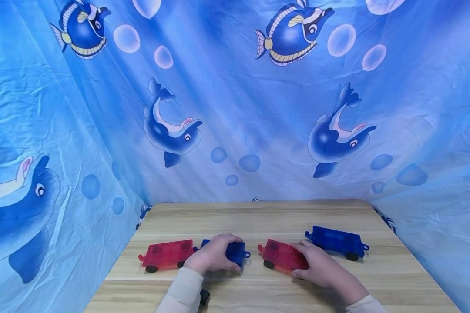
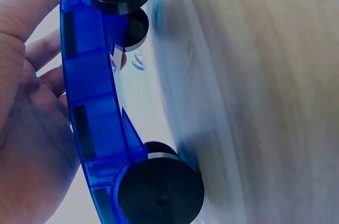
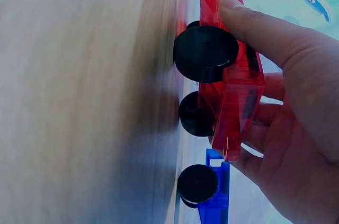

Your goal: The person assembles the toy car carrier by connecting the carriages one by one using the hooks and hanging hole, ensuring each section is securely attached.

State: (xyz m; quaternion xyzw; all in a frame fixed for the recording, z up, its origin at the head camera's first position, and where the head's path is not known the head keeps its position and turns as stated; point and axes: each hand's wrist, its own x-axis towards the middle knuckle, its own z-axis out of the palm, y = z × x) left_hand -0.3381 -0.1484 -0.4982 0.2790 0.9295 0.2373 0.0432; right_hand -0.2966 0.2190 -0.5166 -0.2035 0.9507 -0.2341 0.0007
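In the head view my left hand (image 1: pixel 214 253) holds a translucent blue toy train car (image 1: pixel 236 254) by its sides, thumb on the near side. A ring sticks out from that car's right end. Its left end meets a red train car (image 1: pixel 169 254); whether they are hooked is hidden. My right hand (image 1: pixel 322 268) grips a second red train car (image 1: pixel 277 253), whose hook points left toward the ring, with a gap between. The left wrist view shows the blue car's black wheels (image 2: pixel 161 191) at the table surface. In the right wrist view the thumb presses the red car's side (image 3: pixel 238 97).
Behind my right hand stands another blue train car (image 1: pixel 337 241), hook to the left and ring to the right. A small black object (image 1: pixel 205 297) peeks out beside my left sleeve. The wooden table (image 1: pixel 258 217) is bordered by a blue sea-print curtain (image 1: pixel 235 108).
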